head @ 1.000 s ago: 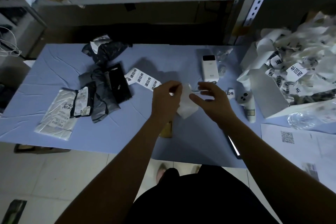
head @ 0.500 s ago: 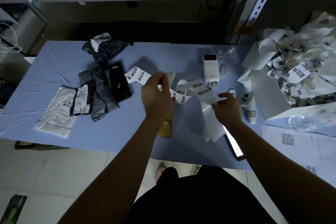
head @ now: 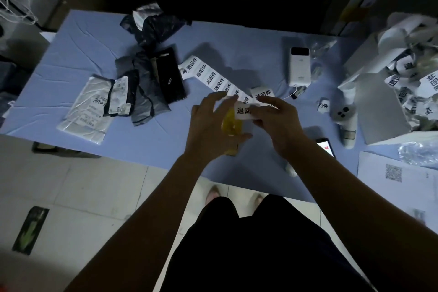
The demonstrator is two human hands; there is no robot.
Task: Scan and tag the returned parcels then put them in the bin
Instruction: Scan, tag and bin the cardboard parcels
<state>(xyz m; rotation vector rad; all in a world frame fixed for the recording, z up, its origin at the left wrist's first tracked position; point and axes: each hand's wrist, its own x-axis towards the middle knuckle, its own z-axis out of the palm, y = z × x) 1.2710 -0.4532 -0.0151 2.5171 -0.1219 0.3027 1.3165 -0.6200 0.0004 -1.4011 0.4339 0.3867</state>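
Over the near edge of the blue, creased desk (head: pixel 71 54), the right hand (head: pixel 277 123) pinches a white paper label (head: pixel 244 111) printed 退回件. The left hand (head: pixel 213 125) spreads straight fingers, gripping nothing, above a glossy yellow packet (head: pixel 231 127) on the desk. To their right lie a lit phone (head: pixel 326 147) and a white scanner (head: pixel 344 123). A strip (head: pixel 208 76) of identical labels runs back-left toward flat grey, black and white plastic parcels (head: pixel 142 87). A white rectangular power bank (head: pixel 299 66) sits farther back.
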